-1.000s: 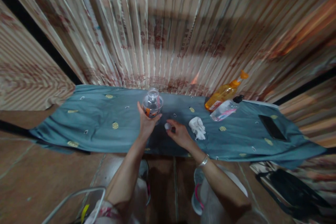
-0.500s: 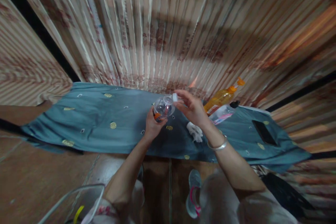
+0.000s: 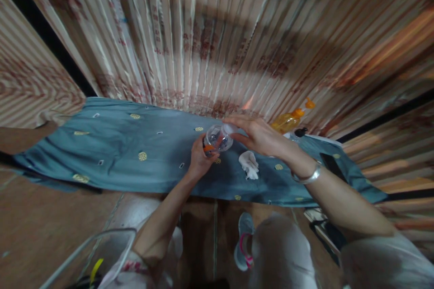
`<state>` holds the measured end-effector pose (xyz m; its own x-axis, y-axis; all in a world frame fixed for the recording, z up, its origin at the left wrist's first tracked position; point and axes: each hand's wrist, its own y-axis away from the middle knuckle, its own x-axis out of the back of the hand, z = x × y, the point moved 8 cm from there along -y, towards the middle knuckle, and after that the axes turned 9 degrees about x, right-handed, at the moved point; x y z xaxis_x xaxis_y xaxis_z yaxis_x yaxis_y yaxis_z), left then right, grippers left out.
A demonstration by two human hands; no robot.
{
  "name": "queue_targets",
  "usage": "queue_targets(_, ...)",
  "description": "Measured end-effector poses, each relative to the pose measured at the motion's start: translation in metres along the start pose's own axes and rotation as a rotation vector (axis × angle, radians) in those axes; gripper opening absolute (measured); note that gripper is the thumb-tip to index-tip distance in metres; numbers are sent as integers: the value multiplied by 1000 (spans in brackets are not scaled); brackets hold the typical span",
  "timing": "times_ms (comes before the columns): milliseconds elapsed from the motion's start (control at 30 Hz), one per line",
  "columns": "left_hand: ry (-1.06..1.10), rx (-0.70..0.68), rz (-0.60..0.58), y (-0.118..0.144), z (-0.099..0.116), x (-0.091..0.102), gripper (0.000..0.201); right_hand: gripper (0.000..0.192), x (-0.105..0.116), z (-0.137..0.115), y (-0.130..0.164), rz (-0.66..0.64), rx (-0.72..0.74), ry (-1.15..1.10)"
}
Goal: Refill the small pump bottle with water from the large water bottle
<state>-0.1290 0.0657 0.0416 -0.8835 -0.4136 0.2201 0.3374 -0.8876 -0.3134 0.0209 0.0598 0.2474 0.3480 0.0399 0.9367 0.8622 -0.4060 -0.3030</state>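
My left hand (image 3: 198, 161) grips a small clear plastic bottle (image 3: 217, 138) with an orange band, tilted to the right above the blue-grey cloth (image 3: 111, 144). My right hand (image 3: 257, 135) reaches over from the right, its fingers closed around the bottle's mouth where the white cap sits. A silver bangle (image 3: 307, 176) circles my right wrist. A crumpled white tissue (image 3: 248, 164) lies on the cloth just below my right hand.
An orange bottle (image 3: 288, 121) and a clear bottle with a black cap (image 3: 298, 132) lie behind my right hand. A dark phone (image 3: 330, 165) rests on the cloth's right end. A striped curtain hangs behind. My shoe (image 3: 244, 244) stands on the tiled floor; a metal frame (image 3: 84, 248) is at lower left.
My right hand picked the white cap up off the cloth and brought it onto the bottle's mouth. My left hand lifted and tilted the bottle to the right.
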Motion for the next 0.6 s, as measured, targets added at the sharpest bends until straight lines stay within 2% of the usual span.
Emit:
queue_targets(133, -15, -23, -6, 1, 3, -2, 85, 32, -1, -2, -2, -71, -3, 52)
queue_targets(300, -17, -54, -5, 2, 5, -3, 85, 18, -5, 0, -3, -138, -94, 226)
queue_targets(433, -24, -59, 2, 3, 5, -3, 84, 30, -3, 2, -5, -159, -163, 347)
queue_targets(533, -28, -56, -2, 2, 6, -3, 82, 42, 2, -4, -9, -133, -94, 279)
queue_targets(600, -28, -48, -12, 2, 7, -3, 83, 38, 1, -6, -10, -167, -54, 210)
